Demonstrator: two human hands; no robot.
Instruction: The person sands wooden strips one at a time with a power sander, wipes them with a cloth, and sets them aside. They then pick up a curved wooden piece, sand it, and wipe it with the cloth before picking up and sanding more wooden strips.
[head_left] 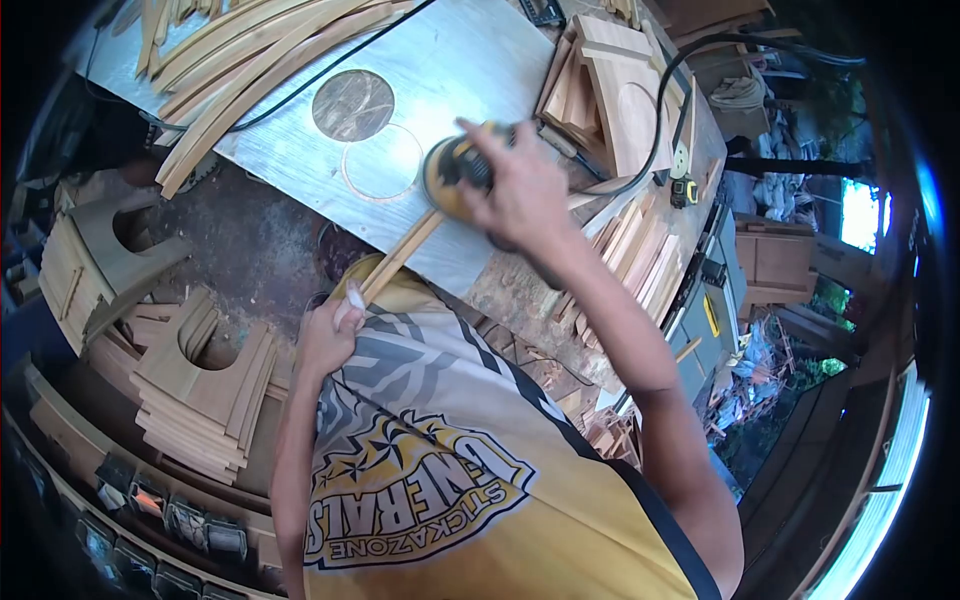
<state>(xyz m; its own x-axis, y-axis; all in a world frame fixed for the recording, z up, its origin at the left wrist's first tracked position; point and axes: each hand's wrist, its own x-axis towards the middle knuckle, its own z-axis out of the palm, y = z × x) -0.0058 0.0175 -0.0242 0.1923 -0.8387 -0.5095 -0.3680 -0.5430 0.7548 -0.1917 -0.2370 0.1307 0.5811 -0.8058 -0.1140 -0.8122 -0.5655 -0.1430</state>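
My right hand (pixel 528 190) is wrapped round a yellow and black orbital sander (pixel 455 170), whose round pad sits over the end of a narrow wooden strip (pixel 402 252). Near my body, my left hand (pixel 330 335) grips the other end of that strip, with something white at the thumb. The strip slants from my waist up onto a pale board (pixel 270 175) laid on the workbench. In this board are a round cutout (pixel 353 105) and, beside it, a ring outline (pixel 383 163) that the sander nearly reaches.
Long curved wooden strips (pixel 235 75) lie at the upper left. Wooden panels (pixel 625 95) and cut slats (pixel 640 265) rest on the right, near a tape measure (pixel 685 193). A black cable (pixel 668 95) arcs past them. Notched boards (pixel 205 390) are stacked low on the left.
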